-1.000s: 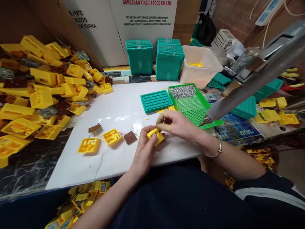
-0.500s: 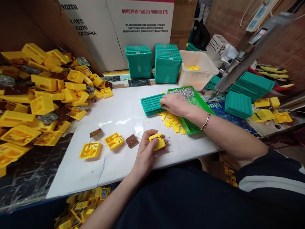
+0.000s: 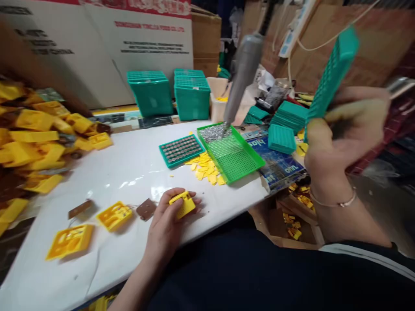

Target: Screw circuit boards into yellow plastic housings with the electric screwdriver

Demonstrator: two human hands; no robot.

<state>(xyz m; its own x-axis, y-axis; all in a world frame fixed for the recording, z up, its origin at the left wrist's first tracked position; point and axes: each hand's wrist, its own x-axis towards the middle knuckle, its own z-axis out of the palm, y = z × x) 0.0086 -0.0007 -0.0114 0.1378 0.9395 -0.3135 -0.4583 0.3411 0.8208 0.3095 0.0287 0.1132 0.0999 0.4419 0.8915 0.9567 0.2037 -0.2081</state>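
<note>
My left hand (image 3: pixel 168 216) is closed round a small yellow box (image 3: pixel 184 204) near the table's front edge. Raised at the right, my right hand (image 3: pixel 346 129) grips a teal tray (image 3: pixel 335 73), held steeply tilted and blurred. On the white table (image 3: pixel 129 172) lies another teal tray (image 3: pixel 181 151) filled with small round metal parts. Yellow flat pieces (image 3: pixel 207 168) are scattered beside it. Left of my left hand sit two open yellow cases (image 3: pixel 115 216) with brown boards (image 3: pixel 146 209) wired near them.
A green perforated tray (image 3: pixel 235 157) holds many screws, with a grey electric screwdriver (image 3: pixel 244 69) hanging over it. Wrapped teal stacks (image 3: pixel 151 93) and a whitish bin (image 3: pixel 216 106) stand behind. Yellow cases (image 3: pixel 35 142) are heaped at the left, teal trays (image 3: pixel 281 138) stacked at the right.
My right hand has lifted a teal tray up and to the right, uncovering the tray of round parts. The view has turned right. My left hand still holds the yellow box.
</note>
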